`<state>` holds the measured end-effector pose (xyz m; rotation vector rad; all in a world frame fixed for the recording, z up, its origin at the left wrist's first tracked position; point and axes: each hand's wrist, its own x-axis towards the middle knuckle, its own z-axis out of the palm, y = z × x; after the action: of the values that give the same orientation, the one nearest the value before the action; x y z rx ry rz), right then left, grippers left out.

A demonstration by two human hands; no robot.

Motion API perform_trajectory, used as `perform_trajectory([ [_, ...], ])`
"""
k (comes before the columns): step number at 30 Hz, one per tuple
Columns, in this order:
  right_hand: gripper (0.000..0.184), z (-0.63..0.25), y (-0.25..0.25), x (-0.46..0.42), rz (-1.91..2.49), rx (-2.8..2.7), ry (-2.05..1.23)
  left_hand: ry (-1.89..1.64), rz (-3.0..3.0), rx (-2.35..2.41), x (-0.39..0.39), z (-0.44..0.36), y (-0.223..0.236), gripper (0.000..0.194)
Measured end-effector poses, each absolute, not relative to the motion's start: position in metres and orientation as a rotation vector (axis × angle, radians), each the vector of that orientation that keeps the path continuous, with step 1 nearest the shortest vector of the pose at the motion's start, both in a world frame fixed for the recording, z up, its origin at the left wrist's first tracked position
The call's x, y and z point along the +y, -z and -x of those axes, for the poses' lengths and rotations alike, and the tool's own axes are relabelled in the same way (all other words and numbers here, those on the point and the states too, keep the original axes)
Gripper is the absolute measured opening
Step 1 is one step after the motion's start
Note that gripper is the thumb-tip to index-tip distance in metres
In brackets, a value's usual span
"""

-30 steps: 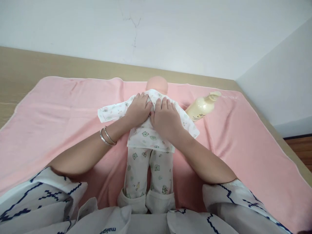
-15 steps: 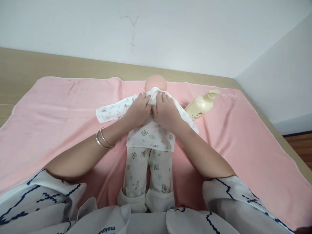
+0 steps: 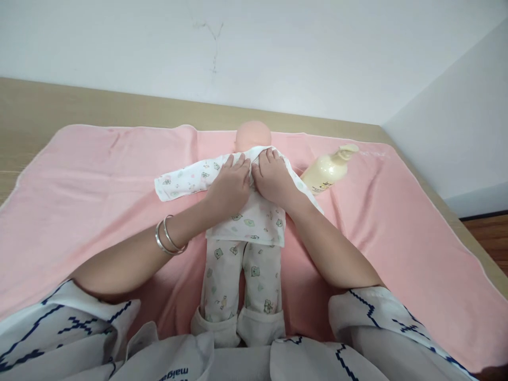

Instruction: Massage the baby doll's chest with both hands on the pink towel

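A baby doll, its bare head (image 3: pixel 253 133) at the far end, lies on the bed in a white printed shirt (image 3: pixel 257 227) and matching trousers (image 3: pixel 222 275) with folded white cuffs. Both my hands are at the upper chest of the shirt, near the neckline. My left hand (image 3: pixel 233 185) grips the cloth left of the middle, thumb side inward. Beside it my right hand (image 3: pixel 275 177) has its fingers curled on the collar edge. The cloth between the thumbs is partly hidden. One long sleeve stretches out to the left; my right forearm partly covers the other.
Under the doll a pink blanket (image 3: pixel 107 174) covers most of the wooden surface (image 3: pixel 39 100). A cream pump bottle (image 3: pixel 327 170) lies tilted right of the doll. White walls (image 3: pixel 278 58) stand behind and to the right.
My left hand has shifted slightly right and down, my right hand slightly up and right. The collar edge is drawn more to the right. The bottle and trousers stay in place.
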<state>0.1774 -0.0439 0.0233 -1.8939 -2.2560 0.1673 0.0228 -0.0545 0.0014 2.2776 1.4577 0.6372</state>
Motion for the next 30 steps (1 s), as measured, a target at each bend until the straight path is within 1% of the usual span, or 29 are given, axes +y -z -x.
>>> perform_trajectory([
  [3,0.065,-0.179,-0.028,-0.059,1.778,-2.439,-0.107,-0.67,-2.209,1.396,-0.041,-0.016,-0.002,0.057],
  [7,0.063,-0.17,-0.036,-0.085,1.746,-2.531,0.004,-0.75,-2.217,1.312,-0.018,-0.011,0.013,0.059],
  [10,0.062,-0.163,-0.039,-0.089,1.752,-2.54,-0.021,-0.811,-2.248,1.344,-0.015,-0.014,0.025,0.057],
  [16,0.06,-0.161,-0.028,-0.063,1.877,-2.284,-0.21,-0.827,-2.195,1.471,-0.024,-0.019,0.027,0.057],
  [22,0.063,-0.162,-0.01,-0.051,1.877,-2.152,-0.164,-0.878,-2.174,1.471,-0.02,-0.018,0.033,0.057],
  [26,0.062,-0.161,-0.011,-0.054,1.878,-2.173,-0.148,-0.793,-2.324,1.455,-0.02,-0.015,0.03,0.061],
  [30,0.061,-0.164,-0.019,-0.054,1.889,-2.258,-0.171,-0.649,-2.579,1.367,-0.033,-0.009,0.016,0.062],
])
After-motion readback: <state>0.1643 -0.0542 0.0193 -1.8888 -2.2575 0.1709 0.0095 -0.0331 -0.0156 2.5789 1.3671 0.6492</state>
